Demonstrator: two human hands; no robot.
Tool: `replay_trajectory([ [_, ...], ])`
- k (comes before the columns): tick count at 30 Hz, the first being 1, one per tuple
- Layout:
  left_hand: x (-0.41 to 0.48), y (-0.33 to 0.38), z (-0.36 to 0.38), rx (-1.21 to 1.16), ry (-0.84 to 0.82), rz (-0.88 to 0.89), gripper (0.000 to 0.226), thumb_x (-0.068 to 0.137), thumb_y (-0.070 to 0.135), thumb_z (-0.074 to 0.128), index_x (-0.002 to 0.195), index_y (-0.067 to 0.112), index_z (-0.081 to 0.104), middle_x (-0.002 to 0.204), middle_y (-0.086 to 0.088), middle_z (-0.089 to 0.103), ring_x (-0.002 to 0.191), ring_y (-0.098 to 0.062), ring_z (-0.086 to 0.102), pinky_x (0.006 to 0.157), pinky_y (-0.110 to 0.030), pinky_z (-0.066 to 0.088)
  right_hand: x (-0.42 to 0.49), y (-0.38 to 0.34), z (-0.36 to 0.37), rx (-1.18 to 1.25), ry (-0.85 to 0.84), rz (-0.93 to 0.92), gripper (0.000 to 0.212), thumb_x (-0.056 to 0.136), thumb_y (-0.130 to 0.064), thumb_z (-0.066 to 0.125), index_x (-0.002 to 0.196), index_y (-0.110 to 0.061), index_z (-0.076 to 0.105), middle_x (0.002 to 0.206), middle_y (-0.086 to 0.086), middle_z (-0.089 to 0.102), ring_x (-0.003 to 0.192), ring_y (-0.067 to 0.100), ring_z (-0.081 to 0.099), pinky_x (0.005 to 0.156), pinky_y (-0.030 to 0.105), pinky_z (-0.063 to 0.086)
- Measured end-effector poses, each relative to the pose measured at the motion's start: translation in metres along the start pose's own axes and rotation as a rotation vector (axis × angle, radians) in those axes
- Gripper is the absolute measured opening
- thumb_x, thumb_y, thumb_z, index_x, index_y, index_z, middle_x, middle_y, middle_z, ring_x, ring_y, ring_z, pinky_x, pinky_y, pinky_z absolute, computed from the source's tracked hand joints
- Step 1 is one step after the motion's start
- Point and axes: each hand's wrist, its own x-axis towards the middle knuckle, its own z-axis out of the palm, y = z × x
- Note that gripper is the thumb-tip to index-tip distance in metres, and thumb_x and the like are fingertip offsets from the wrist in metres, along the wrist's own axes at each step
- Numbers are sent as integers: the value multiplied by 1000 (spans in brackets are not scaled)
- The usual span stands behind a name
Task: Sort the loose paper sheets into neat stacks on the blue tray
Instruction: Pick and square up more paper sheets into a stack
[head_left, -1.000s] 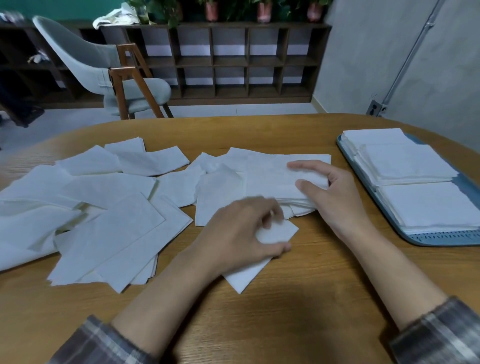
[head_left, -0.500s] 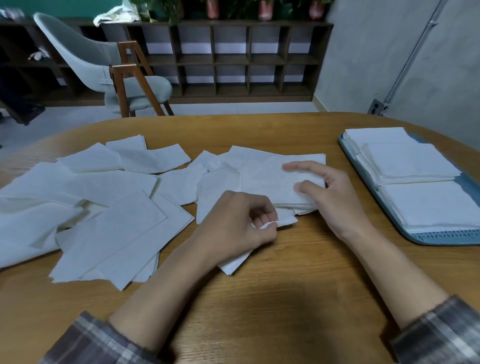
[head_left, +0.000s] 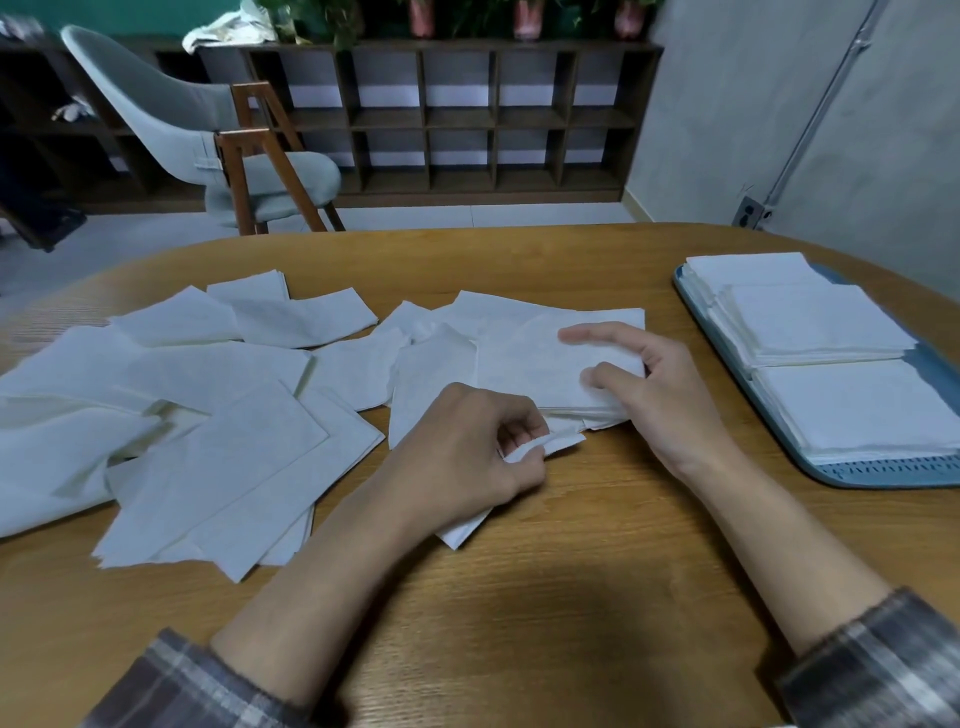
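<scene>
while the left hand (head_left: 467, 452) is clenched around one thin white paper sheet (head_left: 563, 442), pinching its raised edge between thumb and curled fingers, the rest of that sheet runs under the palm and one corner pokes out toward the near edge of the oval wooden desk (head_left: 571, 597). just beyond it, about the middle of the desk, sits a small squared pile of white sheets (head_left: 530, 358). the right hand (head_left: 660, 395) is released and rests on this pile: forefinger and thumb lie stretched across the top, the other fingers bent against its right edge. the pinched sheet touches the pile's near edge.

from the pile out to the left edge of the desk spreads a loose scatter of white sheets (head_left: 218, 415), overlapping at all angles, some in thin bundles.

at the right edge of the desk lies the blue plastic tray (head_left: 883, 470), well apart from both hands. it carries three neat stacks of white sheets: a far stack (head_left: 748, 267), a middle stack (head_left: 810, 322) overlapping it, and a near stack (head_left: 862, 405) by the tray's near rim.

grey plaid sleeves (head_left: 197, 686) cover both forearms near the desk's near edge. beyond the far edge stand a pale grey chair with wooden legs (head_left: 208, 130) and a dark wooden cubby shelf (head_left: 467, 114).
</scene>
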Motion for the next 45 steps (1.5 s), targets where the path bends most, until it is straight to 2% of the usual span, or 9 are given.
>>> replay_trajectory([
  [9,-2,2,-11,-184,38,-94,25,90,8,70,98,28,84,79,11,75,73,0,65,69,-10,48,0,1,-1,18,-22,-12,34,96,-4,65,114,-29,79,123,-23,74,129,-8,56,112,24,36],
  [13,0,2,-17,-403,69,-41,32,93,2,66,100,29,80,90,7,76,89,-18,71,81,-28,55,-1,1,-1,50,-44,-74,27,93,-22,65,116,-23,79,124,-16,75,129,0,60,112,30,40],
  [17,0,4,-23,-516,137,38,33,98,-3,62,110,23,78,97,-3,75,97,-22,69,85,-29,53,-2,0,0,148,-114,-89,30,94,-32,61,114,-20,79,123,-3,77,125,16,66,111,44,45],
  [20,2,3,-22,-538,227,33,30,98,0,67,116,23,75,99,2,76,96,-19,71,81,-28,54,-4,0,1,177,-168,-91,32,95,-43,65,107,-17,80,115,-2,77,114,16,69,101,35,48],
  [24,3,3,-25,-577,339,-24,34,92,9,79,119,27,73,100,5,77,82,-7,70,77,-17,53,-8,-3,5,115,-130,-86,12,99,-22,73,97,-11,78,97,0,79,89,11,73,79,19,51],
  [26,3,0,-26,-510,377,-82,39,88,21,84,120,37,70,99,8,75,93,-1,69,78,-17,52,-7,-3,4,148,-58,-36,11,98,-21,72,98,-12,78,98,-2,80,87,13,75,76,19,54],
  [29,3,-5,-26,-447,406,-162,42,86,30,85,120,47,67,101,7,70,99,-6,66,80,-27,58,-3,-4,1,226,-6,51,12,98,-23,72,106,-15,78,107,0,81,96,19,77,82,27,58],
  [37,4,-6,-26,-492,439,-204,43,85,30,88,120,44,69,112,15,69,96,-2,67,71,-20,57,-4,-4,6,298,-148,80,36,94,-22,74,129,-26,65,122,0,74,114,22,70,97,41,54],
  [45,5,-5,-17,-525,422,-199,41,84,23,88,119,38,71,95,14,70,86,3,67,64,-17,54,-6,-6,7,263,-148,46,56,98,-10,71,140,-43,54,112,-14,73,107,11,72,83,23,57],
])
